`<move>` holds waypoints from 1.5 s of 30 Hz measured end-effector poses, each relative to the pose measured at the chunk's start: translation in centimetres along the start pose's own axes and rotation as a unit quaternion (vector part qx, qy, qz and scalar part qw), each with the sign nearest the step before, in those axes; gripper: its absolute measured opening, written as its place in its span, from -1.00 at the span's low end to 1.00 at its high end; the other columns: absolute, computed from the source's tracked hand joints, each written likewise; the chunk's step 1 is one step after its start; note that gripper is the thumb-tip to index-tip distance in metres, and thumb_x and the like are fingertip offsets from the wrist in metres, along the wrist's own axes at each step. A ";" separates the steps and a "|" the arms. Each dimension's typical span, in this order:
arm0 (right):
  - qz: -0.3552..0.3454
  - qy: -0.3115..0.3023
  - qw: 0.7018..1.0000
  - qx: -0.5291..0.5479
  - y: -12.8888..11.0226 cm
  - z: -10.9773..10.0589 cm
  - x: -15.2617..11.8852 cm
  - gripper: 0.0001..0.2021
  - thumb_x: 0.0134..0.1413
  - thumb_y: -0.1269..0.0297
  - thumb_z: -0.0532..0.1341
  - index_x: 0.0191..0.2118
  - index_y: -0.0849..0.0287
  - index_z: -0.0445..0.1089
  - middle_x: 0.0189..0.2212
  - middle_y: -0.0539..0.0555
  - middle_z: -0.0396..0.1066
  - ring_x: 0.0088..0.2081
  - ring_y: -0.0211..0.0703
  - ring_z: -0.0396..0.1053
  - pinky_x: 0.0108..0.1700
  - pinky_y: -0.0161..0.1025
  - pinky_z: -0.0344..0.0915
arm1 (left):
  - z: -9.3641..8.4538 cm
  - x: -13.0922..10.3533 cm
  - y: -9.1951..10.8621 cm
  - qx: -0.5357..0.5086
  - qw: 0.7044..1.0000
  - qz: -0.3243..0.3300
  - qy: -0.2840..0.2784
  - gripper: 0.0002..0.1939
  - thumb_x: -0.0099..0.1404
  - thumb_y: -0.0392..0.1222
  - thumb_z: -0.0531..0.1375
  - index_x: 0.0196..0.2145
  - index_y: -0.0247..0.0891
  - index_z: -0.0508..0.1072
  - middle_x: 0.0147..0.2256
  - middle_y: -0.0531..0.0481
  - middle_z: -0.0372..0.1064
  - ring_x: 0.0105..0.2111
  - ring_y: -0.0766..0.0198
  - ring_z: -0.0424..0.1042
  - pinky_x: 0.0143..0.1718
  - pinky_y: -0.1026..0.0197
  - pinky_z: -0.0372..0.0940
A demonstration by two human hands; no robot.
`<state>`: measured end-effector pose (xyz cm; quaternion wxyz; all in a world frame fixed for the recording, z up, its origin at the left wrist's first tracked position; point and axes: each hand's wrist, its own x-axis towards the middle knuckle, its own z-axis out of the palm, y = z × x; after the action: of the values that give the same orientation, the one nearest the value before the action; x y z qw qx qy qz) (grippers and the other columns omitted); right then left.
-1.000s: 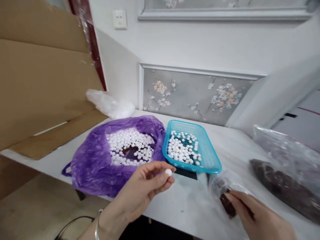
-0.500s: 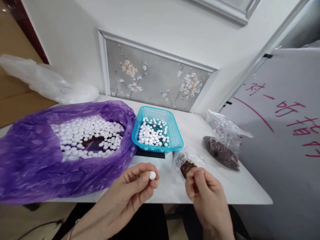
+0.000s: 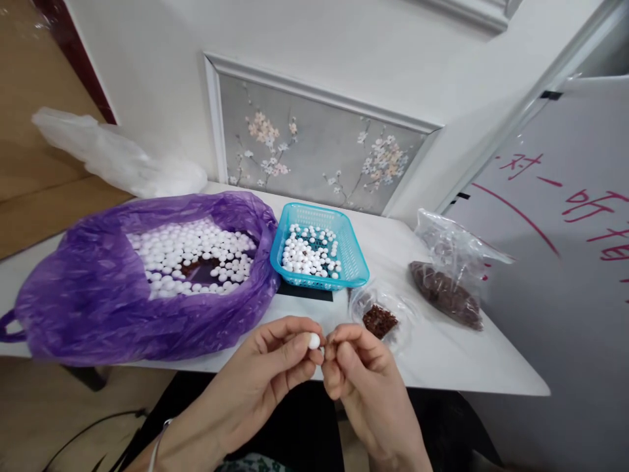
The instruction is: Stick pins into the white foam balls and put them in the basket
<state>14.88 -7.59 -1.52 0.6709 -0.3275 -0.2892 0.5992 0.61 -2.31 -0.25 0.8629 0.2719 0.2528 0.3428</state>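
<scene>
Right hand has left the brown bits in their small clear bag and, in the head view, is now right beside the left hand; half a second ago a clear gap parted them. The left hand still grips one white ball narrowly between thumb and fingertips, near the front of the white table. The right fingertips are pinched together by the ball; whether they hold anything, or touch the other hand, I cannot tell.

Behind the hands, a purple bag lies open with many white balls inside, next to a blue basket holding more. At right, a larger clear bag has dark brown contents. Beyond are a floral panel, cardboard on the left and a whiteboard with red writing.
</scene>
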 end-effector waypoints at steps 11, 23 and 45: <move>-0.082 0.015 0.989 -0.119 0.3 0.3 -1.2 -0.96 0.14 0.33 0.36 -0.28 0.05 0.58 -0.39 -0.04 0.58 -0.40 -0.33 0.48 -0.26 -0.37 0.45 | -1.0 -1.1 0.1 0.013 1.000 0.027 0.004 -0.86 0.15 -0.25 0.41 -0.28 -0.28 0.67 -0.40 -0.04 0.63 -0.38 0.34 0.59 -0.25 0.43 0.45; -0.359 0.105 0.840 -0.392 2.8 1.3 -1.3 -0.71 0.12 0.58 0.28 -0.23 -0.05 0.53 -0.27 -0.04 0.54 -0.19 -0.17 0.49 -0.13 -0.26 0.44 | -1.3 -1.2 -0.1 0.008 0.999 0.031 0.000 -0.87 0.07 -0.29 0.46 -0.37 -0.28 0.66 -0.46 0.05 0.55 -0.43 0.43 0.51 -0.33 0.47 0.40; -0.503 0.088 0.680 -0.526 3.4 0.8 -0.7 -0.71 0.14 0.64 0.26 -0.14 0.09 0.52 -0.29 0.08 0.55 -0.31 -0.14 0.54 -0.24 -0.23 0.55 | -1.4 -1.6 -0.2 0.034 0.998 0.051 0.024 -0.88 0.04 -0.24 0.48 -0.42 -0.26 0.66 -0.47 0.04 0.54 -0.43 0.43 0.47 -0.30 0.43 0.37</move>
<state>12.06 -7.98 -3.65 0.6110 -0.4825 -0.6177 -0.1111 -1.17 -3.19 -0.98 0.8283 0.3055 0.2706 0.3840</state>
